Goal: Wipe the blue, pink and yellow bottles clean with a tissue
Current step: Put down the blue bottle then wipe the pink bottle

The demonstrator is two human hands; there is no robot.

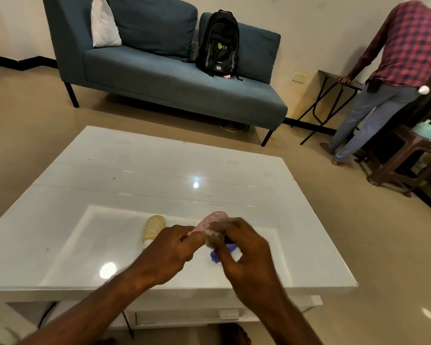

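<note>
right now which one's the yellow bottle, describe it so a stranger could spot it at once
Start at the white coffee table in front of the blue sofa. On its near half, just left of the two hands working on the pink bottle, the yellow bottle lies on its side. It alone is yellow and untouched.

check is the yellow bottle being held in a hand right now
No, the yellow bottle lies on the table, untouched, left of both hands.

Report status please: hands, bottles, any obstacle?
Left hand grips pink plastic bottle; right hand rubs it with white tissue. Yellow plastic bottle lies on white table; blue bottle mostly hidden. No obstacle.
</note>
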